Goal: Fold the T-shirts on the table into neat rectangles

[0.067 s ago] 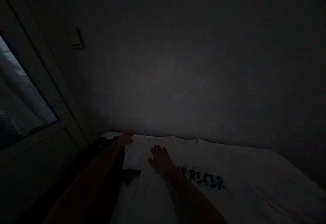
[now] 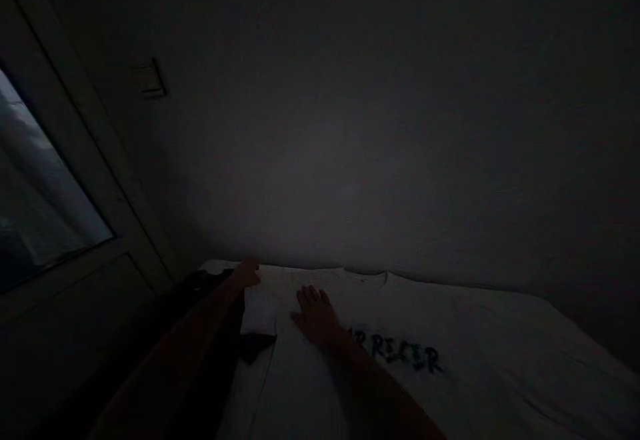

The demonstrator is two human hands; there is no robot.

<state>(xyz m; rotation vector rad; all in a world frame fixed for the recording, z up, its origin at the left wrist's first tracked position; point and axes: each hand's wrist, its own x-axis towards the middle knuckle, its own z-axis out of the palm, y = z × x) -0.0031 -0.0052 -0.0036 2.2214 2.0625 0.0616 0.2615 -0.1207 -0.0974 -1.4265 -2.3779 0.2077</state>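
White T-shirt lies flat in front of us, long way pointing far, collar at the far end. Our right hand rests open on it, holding nothing. Our left hand touches its far left edge; we cannot tell if it grips.

Wall reads dimmer to me; left hand, 10 o'clock from right hand, sits slightly lower in view.

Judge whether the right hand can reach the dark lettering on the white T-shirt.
Probably yes: the right hand rests on the T-shirt beside the dark lettering, with nothing visible between them.
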